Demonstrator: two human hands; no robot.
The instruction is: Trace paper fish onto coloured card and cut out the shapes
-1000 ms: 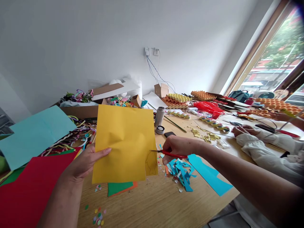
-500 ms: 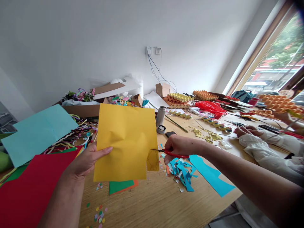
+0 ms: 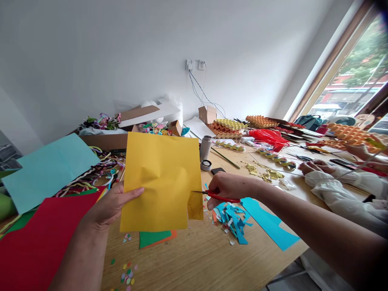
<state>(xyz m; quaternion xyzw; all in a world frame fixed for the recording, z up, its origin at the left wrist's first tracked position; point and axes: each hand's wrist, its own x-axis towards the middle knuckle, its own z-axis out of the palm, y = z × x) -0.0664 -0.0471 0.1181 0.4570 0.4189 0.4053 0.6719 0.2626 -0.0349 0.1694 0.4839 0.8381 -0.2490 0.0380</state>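
Observation:
A yellow sheet of paper (image 3: 160, 173) is held up over the table by my left hand (image 3: 117, 204), its thumb on the front and its fingers behind. Red-handled scissors (image 3: 222, 197) are in my right hand (image 3: 226, 188), with the blades at the sheet's right edge. Below the blades hangs a partly cut corner flap (image 3: 195, 206) bearing a drawn outline. Blue paper scraps (image 3: 233, 222) lie under my right hand, beside a blue paper strip (image 3: 271, 224). Green paper (image 3: 154, 238) shows beneath the yellow sheet.
Red paper (image 3: 42, 238) and a light blue sheet (image 3: 51, 171) lie at left. A metal flask (image 3: 205, 148) stands behind my right hand, its lid (image 3: 205, 165) nearby. Another person's white sleeves (image 3: 330, 186) rest at right. Egg trays (image 3: 262, 121) are stacked at the back.
The scissors and my right hand have shifted very slightly left and down. The corner flap has bent a little. My left hand holds the sheet almost still.

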